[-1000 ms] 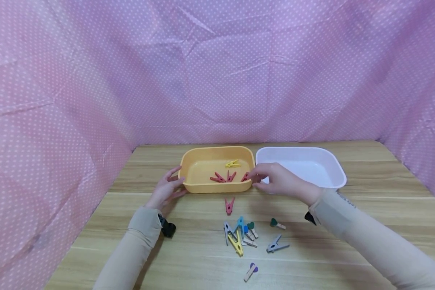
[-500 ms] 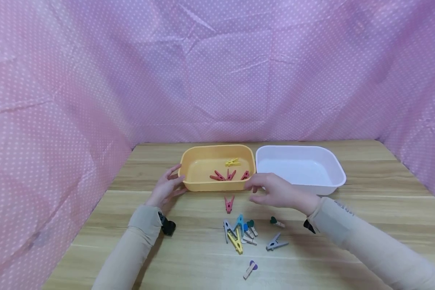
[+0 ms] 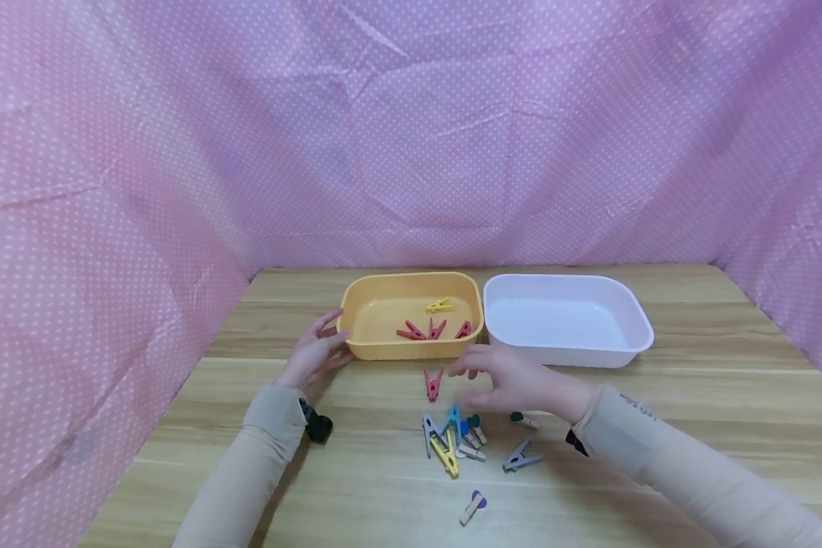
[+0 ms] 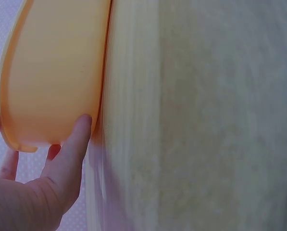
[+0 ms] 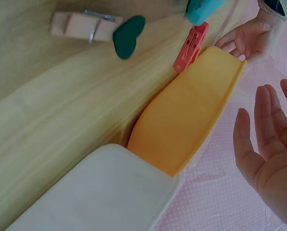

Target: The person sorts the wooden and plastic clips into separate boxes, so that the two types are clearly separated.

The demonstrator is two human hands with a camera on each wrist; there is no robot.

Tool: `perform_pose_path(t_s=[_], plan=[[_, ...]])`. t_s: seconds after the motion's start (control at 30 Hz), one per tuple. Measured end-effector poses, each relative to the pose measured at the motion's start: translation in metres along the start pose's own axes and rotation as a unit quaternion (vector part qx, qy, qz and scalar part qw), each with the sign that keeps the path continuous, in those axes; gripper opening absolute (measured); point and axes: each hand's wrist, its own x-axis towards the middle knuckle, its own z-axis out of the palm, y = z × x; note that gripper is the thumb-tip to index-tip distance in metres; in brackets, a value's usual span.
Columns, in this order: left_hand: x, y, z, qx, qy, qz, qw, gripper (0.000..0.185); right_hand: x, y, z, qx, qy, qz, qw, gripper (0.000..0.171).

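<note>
Clothespins of coloured plastic and wood are the objects handled here; the one nearest the reaching hand is a small red plastic clothespin [image 3: 434, 383], lying flat on the wooden counter [image 3: 692, 426] just in front of the orange plastic tray [image 3: 356, 346]. Such a peg is judged light, rigid and spring-loaded, with smooth sides that may slip; the flared tail ends look the surest place to pinch it. The right hand [image 3: 514, 380] hovers with fingers spread and relaxed, holding nothing, just right of the red clothespin and above a mixed heap of clothespins [image 3: 452, 438]. The left hand [image 3: 313, 354] rests with straight fingers against the tray's left end, thumb on its wall, steadying rather than gripping. Inside the tray lie three red clothespins [image 3: 433, 331] and a yellow clothespin [image 3: 440, 306]. A white plastic tray [image 3: 640, 335] stands just beside it on the right.
</note>
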Motion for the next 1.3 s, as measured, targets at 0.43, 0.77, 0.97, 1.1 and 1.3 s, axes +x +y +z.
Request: perform_pose_path(t_s=[0.43, 0.77, 0.97, 1.1, 1.3], plan=[[-0.001, -0.001, 0.000, 0.000, 0.006, -0.003, 1.0000, 0.060, 0.006, -0.001, 0.018, -0.015, -0.070, -0.003, 0.997, 0.048], [0.000, -0.003, 0.000, 0.005, 0.004, -0.002, 1.0000, 0.060, 0.009, -0.004, 0.023, -0.034, -0.087, -0.012, 0.996, 0.049], [-0.001, 0.000, 0.000, 0.005, -0.003, 0.005, 1.0000, 0.060, 0.012, -0.004, 0.024, -0.041, -0.098, -0.004, 0.994, 0.049], [-0.001, 0.000, 0.000, 0.002, -0.006, 0.004, 1.0000, 0.060, 0.013, -0.003, 0.027, -0.049, -0.108, 0.002, 0.993, 0.052], [0.000, 0.000, 0.000, 0.000, -0.006, 0.005, 1.0000, 0.060, 0.015, -0.001, 0.031, -0.041, -0.125, 0.016, 0.991, 0.058]])
